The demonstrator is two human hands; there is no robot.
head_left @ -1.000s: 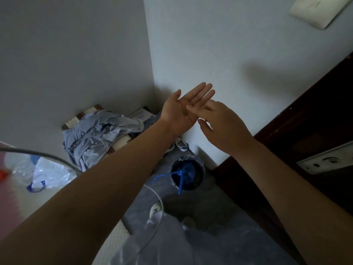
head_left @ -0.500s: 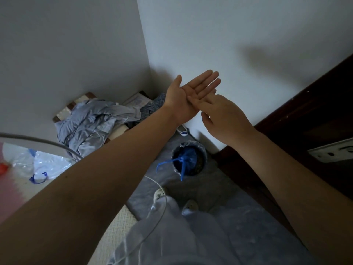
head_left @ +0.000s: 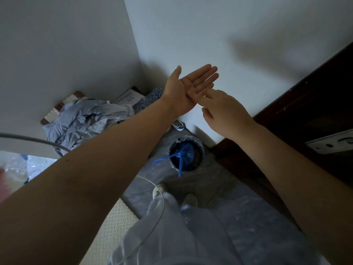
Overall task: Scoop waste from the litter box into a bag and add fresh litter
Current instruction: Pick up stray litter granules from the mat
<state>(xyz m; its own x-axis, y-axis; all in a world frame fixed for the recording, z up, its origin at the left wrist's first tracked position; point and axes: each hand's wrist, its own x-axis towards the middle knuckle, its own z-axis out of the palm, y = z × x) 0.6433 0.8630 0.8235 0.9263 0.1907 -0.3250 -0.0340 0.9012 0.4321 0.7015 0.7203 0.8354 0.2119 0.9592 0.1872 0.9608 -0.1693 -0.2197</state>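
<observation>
My left hand (head_left: 188, 88) is raised in front of the wall corner, palm up, fingers straight and together. My right hand (head_left: 225, 113) is beside it, back up, and its straight fingertips touch the left palm. Neither hand holds anything. Below on the floor stands a round bin (head_left: 198, 150) lined with clear plastic, and a tied blue bag (head_left: 184, 153) lies inside it with its drawstring hanging over the near rim. No litter box or scoop is in view.
A pile of bluish clothes (head_left: 86, 119) lies on a low stool by the left wall. A clear plastic bag (head_left: 21, 165) sits at the far left. A grey mat (head_left: 219, 190) covers the floor under my feet. A dark wooden door (head_left: 315, 96) stands at right.
Both hands stay raised together; my right fingertips have slid across the left palm. The camera has tilted down a little, showing more of the floor and my feet.
</observation>
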